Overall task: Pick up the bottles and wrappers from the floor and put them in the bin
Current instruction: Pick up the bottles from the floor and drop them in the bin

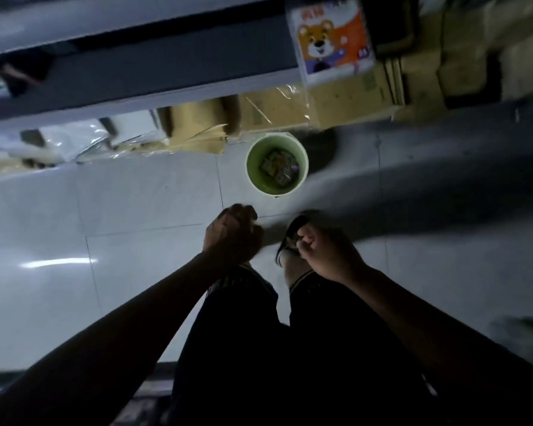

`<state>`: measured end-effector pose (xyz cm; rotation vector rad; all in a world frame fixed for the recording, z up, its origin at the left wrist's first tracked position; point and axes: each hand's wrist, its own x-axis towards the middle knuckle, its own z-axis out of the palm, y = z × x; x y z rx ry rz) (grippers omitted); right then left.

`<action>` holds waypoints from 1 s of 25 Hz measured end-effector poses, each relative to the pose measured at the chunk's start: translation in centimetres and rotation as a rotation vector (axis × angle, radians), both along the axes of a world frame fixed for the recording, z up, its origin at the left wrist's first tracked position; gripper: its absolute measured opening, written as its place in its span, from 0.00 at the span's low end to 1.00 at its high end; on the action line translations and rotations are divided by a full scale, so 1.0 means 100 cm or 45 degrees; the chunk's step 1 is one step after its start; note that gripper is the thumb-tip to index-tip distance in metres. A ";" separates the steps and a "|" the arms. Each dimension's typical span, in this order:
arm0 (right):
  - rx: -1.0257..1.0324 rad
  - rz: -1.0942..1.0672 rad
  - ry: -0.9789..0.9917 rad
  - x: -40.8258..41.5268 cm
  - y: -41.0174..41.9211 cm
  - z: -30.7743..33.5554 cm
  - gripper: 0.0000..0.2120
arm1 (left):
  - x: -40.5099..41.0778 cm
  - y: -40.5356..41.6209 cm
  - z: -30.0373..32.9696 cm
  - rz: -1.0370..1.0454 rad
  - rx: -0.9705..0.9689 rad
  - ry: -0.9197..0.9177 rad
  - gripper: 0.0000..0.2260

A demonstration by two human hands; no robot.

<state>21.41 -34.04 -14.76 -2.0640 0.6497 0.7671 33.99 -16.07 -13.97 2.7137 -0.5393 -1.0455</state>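
- Head view: my left hand (233, 233) is curled into a loose fist just short of the green bin (277, 163). I can see nothing between its fingers, though the light is dim and the palm faces away, so I cannot say for sure that it is empty.
- My right hand (326, 252) is curled too, on the near side of the bin and a little to the right, over my sandalled foot (291, 241). The thumb lies against the forefinger as if pinching; whether anything small is in there I cannot tell.
- The bin stands upright on the pale tiled floor (136, 210), just beyond both hands, its mouth open towards me. Wrappers (279, 169) already lie at its bottom. I make out no bottle in it.
- On the floor near the bin I see no loose bottle or wrapper; the far right side is in deep shadow and could hide some.
- Behind the bin sit flattened cardboard boxes (259, 115), clear plastic sheeting (71, 142) and, further back, a pack printed with a cartoon bear (331, 41).
- My judgement of the risks: the bin looks light and my foot is close, so a careless step could tip it and spill the wrappers. In this gloom I could miss litter in the shadow, or mistake the plastic sheeting behind the bin for rubbish.
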 end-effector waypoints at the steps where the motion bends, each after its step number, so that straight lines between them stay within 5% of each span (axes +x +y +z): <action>1: -0.031 0.072 -0.011 0.002 -0.004 0.015 0.13 | -0.009 0.012 0.018 -0.009 -0.005 0.009 0.11; 5: -0.125 0.394 -0.100 0.006 -0.004 0.066 0.18 | -0.060 0.070 0.066 0.016 0.032 0.055 0.14; 10: -0.188 0.825 -0.073 0.017 0.029 0.100 0.07 | -0.135 0.127 0.090 0.612 0.098 0.076 0.16; 25: -0.184 1.920 -0.275 -0.030 0.183 0.163 0.13 | -0.417 0.174 0.136 1.870 -0.037 0.173 0.17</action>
